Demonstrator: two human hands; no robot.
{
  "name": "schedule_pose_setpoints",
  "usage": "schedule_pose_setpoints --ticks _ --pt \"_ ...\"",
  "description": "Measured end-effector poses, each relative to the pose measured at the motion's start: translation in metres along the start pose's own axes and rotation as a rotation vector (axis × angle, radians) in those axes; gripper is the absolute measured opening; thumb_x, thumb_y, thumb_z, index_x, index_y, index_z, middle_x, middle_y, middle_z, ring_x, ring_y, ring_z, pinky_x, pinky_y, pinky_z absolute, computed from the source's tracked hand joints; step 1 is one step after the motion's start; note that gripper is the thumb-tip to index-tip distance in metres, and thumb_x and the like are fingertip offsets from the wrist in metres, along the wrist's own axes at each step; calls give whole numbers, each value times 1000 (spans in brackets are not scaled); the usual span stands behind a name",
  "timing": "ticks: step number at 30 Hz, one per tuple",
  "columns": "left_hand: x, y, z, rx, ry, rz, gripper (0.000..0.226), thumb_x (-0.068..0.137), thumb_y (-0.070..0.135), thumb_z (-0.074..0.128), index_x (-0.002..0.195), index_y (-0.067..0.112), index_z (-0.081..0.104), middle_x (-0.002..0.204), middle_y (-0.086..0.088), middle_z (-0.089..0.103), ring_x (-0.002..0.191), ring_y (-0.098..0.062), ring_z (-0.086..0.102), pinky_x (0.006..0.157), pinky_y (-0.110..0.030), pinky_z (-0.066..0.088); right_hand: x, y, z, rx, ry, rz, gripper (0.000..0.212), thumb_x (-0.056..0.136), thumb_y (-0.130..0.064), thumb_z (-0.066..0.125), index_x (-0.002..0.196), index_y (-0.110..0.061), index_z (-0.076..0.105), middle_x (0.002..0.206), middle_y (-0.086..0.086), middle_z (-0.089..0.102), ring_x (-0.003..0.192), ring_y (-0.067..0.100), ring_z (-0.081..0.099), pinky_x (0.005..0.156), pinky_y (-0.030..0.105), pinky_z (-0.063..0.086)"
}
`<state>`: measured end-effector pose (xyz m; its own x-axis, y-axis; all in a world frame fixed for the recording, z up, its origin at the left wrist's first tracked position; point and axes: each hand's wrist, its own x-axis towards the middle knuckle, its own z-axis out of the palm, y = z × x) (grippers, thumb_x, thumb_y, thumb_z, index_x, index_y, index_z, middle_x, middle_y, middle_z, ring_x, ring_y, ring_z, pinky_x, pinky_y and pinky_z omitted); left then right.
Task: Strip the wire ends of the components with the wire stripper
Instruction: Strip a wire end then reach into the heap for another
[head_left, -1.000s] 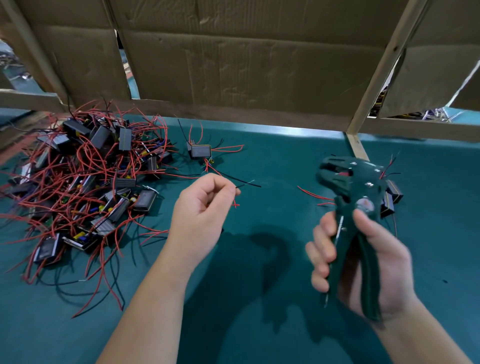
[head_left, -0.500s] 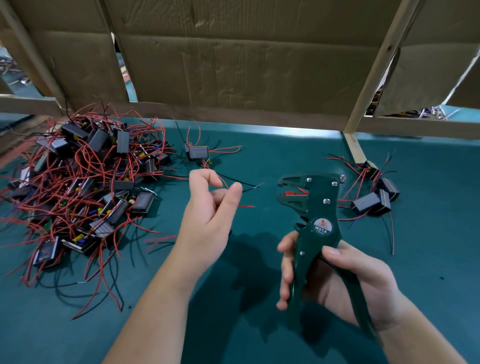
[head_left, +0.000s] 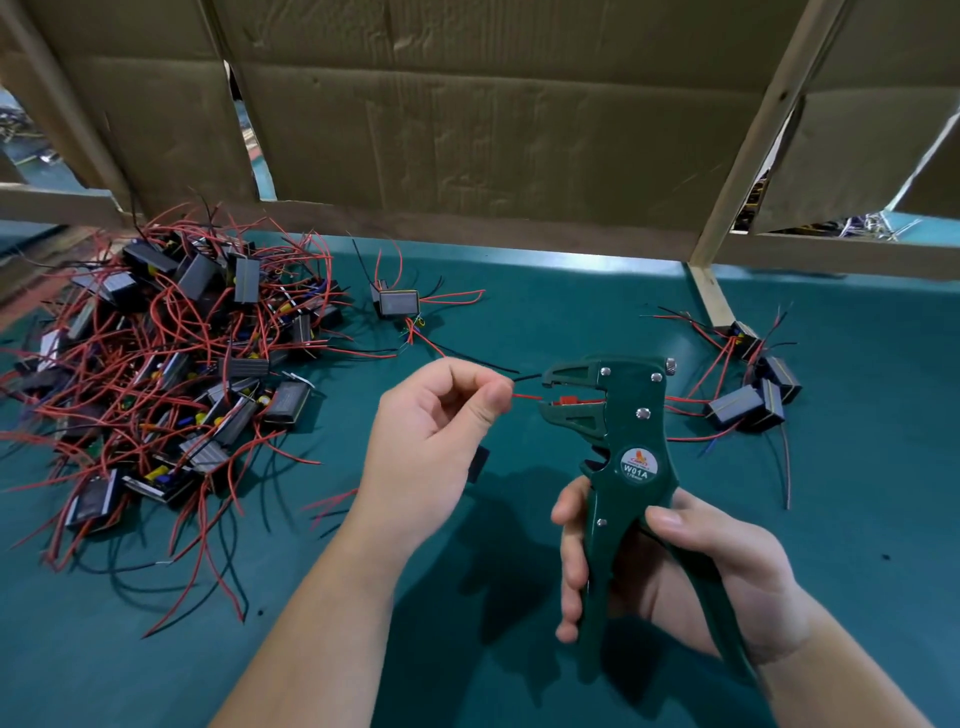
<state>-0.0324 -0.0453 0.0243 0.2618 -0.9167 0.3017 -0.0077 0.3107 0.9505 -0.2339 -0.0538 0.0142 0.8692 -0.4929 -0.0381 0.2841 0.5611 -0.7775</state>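
Our left hand (head_left: 431, 447) pinches a thin red wire (head_left: 527, 396) between thumb and forefinger, just behind its free end. Our right hand (head_left: 691, 566) is curled round both handles of the green wire stripper (head_left: 623, 415), held above the teal table (head_left: 519, 675). The wire's tip sits at the mouth of the stripper's parted jaws, and a black wire (head_left: 524, 376) runs just above it. A dark block (head_left: 479, 460), likely the wire's component, shows behind our left hand.

We judge the wire light and limp, so it will buckle unless held close to the tip, as it is now. The component looks light enough to dangle. The unstripped pile (head_left: 171, 364) lies far left, and a small group (head_left: 748, 395) lies right.
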Motion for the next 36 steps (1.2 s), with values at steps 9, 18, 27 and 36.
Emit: schedule_pose_setpoints --ticks 9,18,27,36 --pt "-5 4 12 -184 -31 -60 3 71 21 69 69 19 71 66 9 68 58 1 55 58 -11 45 -1 -2 1 15 -47 -10 45 84 -28 66 116 2 56 92 25 57 85 38 57 81 55 46" --pt "-6 6 12 -170 -47 -29 6 73 17 75 71 23 76 65 9 68 60 2 56 58 -11 44 -2 -2 1 -25 9 13 37 81 -31 72 102 -3 61 83 23 59 76 37 60 77 53 49" --pt "-8 7 13 -97 -35 34 5 80 15 65 78 20 67 67 12 69 60 4 57 60 -8 43 -1 1 1 -39 46 18 34 82 -33 71 96 -4 61 77 21 59 71 35 59 72 51 51" --pt "-8 5 12 -6 -24 75 12 83 10 64 80 22 67 72 12 70 70 0 62 68 -11 47 1 3 3 -58 79 24 35 82 -37 72 92 -4 62 74 21 59 68 34 60 69 49 52"
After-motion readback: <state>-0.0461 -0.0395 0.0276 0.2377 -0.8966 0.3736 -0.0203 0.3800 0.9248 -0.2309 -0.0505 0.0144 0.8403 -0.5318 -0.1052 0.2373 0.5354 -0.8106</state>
